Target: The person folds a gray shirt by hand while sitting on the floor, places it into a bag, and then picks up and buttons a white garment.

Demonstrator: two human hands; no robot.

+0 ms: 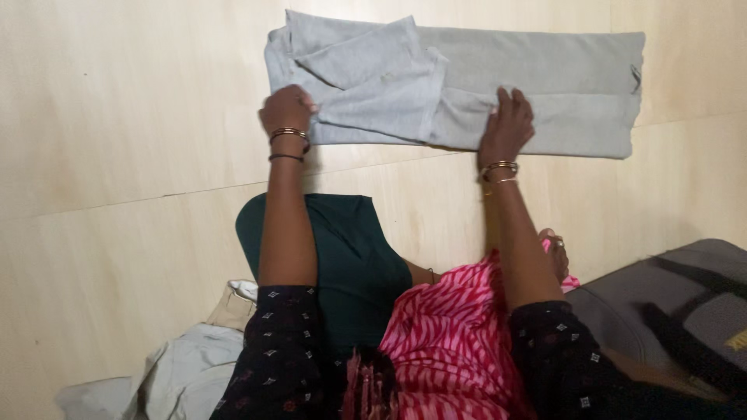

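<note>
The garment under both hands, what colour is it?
Plain light grey garment, no pattern, clearest in the head view.

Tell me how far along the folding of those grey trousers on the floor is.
Done: the grey trousers lie flat on the wooden floor, legs stacked into one long band, and the left end already looks turned over. In hand: the left hand grips that folded end, and the right hand presses the near edge. Left: the right half is unfolded, and a pale garment lies crumpled nearby.

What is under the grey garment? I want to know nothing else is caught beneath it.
The grey garment lies on bare pale floor; both hands press its near edge. Anything beneath its folds is hidden.
</note>
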